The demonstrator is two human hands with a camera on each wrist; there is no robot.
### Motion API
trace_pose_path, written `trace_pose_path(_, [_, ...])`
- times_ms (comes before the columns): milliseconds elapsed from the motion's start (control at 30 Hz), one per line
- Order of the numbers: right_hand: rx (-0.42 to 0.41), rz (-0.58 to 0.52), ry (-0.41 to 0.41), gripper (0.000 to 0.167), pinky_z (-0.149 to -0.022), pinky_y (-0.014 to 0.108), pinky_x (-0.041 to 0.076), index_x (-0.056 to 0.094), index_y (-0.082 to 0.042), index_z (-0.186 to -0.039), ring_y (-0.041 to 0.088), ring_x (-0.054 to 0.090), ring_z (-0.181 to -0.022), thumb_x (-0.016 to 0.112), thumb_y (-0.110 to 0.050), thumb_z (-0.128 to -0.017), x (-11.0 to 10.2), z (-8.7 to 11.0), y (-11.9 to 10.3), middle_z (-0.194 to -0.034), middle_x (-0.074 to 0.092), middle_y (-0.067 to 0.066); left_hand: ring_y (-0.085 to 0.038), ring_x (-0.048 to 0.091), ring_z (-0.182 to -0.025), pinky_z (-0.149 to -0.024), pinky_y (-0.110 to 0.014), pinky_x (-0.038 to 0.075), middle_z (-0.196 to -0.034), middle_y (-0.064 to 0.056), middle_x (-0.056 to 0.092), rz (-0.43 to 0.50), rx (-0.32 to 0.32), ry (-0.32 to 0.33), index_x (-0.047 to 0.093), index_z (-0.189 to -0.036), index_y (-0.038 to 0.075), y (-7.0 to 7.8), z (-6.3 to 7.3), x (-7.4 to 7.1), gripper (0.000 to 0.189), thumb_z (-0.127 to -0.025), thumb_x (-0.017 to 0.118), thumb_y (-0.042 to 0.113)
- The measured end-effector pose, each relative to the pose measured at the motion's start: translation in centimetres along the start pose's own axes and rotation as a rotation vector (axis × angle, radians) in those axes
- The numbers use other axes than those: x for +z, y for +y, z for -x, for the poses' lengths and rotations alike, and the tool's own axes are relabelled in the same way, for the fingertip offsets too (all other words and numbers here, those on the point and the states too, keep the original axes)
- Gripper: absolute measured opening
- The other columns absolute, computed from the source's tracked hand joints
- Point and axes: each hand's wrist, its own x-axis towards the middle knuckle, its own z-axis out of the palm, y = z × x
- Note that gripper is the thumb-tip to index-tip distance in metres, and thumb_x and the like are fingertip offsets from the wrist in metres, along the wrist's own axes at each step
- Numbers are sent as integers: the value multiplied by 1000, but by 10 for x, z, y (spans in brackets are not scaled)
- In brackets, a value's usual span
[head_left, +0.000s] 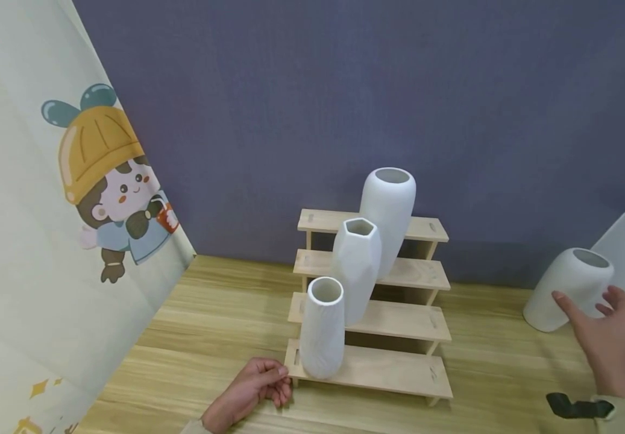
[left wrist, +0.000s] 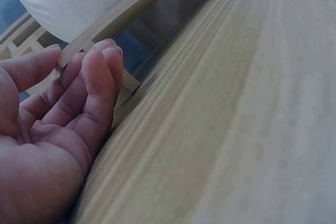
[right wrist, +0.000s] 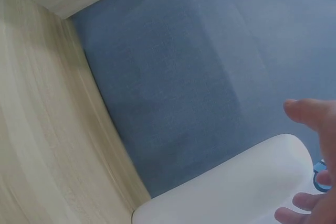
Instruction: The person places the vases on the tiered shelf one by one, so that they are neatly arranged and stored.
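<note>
At the right of the head view my right hand (head_left: 607,334) is beside a white rounded vase (head_left: 556,289) standing on the table, its thumb and fingers spread apart. The right wrist view shows the vase's smooth side (right wrist: 231,187) below the thumb (right wrist: 307,113). My left hand (head_left: 255,386) pinches the front left corner of a stepped wooden stand (head_left: 388,367), thumb at the board's end and fingers curled beneath. On its lowest step stands a slim white vase (head_left: 322,337). A faceted white vase (head_left: 357,271) is one step higher, with a tall smooth vase (head_left: 390,205) behind.
The wood-grain table (head_left: 204,319) runs under everything. A dark blue-grey backdrop (head_left: 312,108) rises behind the stand. To the left hangs a pale sheet (head_left: 14,241) with a cartoon figure, and another printed sheet (head_left: 624,259) edges the right.
</note>
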Motion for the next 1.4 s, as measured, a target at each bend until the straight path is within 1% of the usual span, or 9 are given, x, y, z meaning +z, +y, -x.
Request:
trace_pose_path(133, [-9,-15,1,95,-121,61,27,8,-11,-161,42,24,-153,64,-45,-91,1,-6,-4,-168,14,18,-3,71,-72,-63,-17,58,-82,6,76,1,1,7,66,-93,11,0,1,0,23,-105,48,13])
trace_pose_path(233, [-13,-15,-2,97,-121,63,27,7,-8,-160,45,23,-152,64,-45,-91,0,-10,-5,-167,13,23,-3,71,-73,-63,-17,58,-82,6,76,2,1,10,67,-93,10,0,1,0,23,-105,47,12])
trace_pose_path(367, [2,-26,-1,97,-122,60,27,6,-10,-160,44,25,-151,64,-45,-91,-2,-17,-6,-167,15,22,-3,71,-73,-63,-17,58,-82,6,76,-5,-3,14,67,-93,11,1,1,1,22,-105,48,12])
trace_pose_path(500, [21,-21,-3,98,-121,62,29,4,-9,-160,45,24,-151,62,-46,-91,0,-25,0,-167,13,23,-3,71,-73,-64,-17,58,-82,7,76,-5,-10,17,67,-93,11,1,1,2,22,-105,49,14])
trace_pose_path(633, [33,-13,-10,99,-119,65,29,2,-6,-160,48,20,-152,61,-47,-92,2,-30,7,-166,9,26,-3,71,-73,-63,-17,58,-82,6,76,4,-8,14,67,-93,11,1,1,1,22,-105,49,14])
trace_pose_path(833, [43,-23,-12,98,-118,66,29,1,-7,-160,48,18,-152,60,-46,-92,4,-35,8,-167,7,26,-3,71,-73,-63,-17,58,-82,6,76,8,-13,17,66,-93,11,0,1,0,23,-105,48,13])
trace_pose_path(933, [39,-21,-15,98,-118,67,29,1,-6,-160,49,17,-152,60,-45,-92,4,-37,6,-167,6,26,-3,71,-73,-63,-17,58,-82,6,76,11,-18,17,67,-93,11,0,1,0,23,-105,48,13])
trace_pose_path(1167, [7,-22,-15,97,-119,65,29,0,-8,-160,48,18,-152,61,-42,-92,6,-44,1,-167,8,24,-3,71,-73,-63,-17,58,-82,6,76,9,-3,6,67,-93,11,-1,0,-1,24,-105,47,12])
trace_pose_path(1400, [-4,-48,-3,94,-120,64,28,3,-9,-160,46,20,-152,61,-40,-92,11,-49,-2,-166,12,23,-4,71,-74,-64,-17,58,-83,6,76,6,-1,9,67,-93,11,-1,1,0,22,-105,48,12])
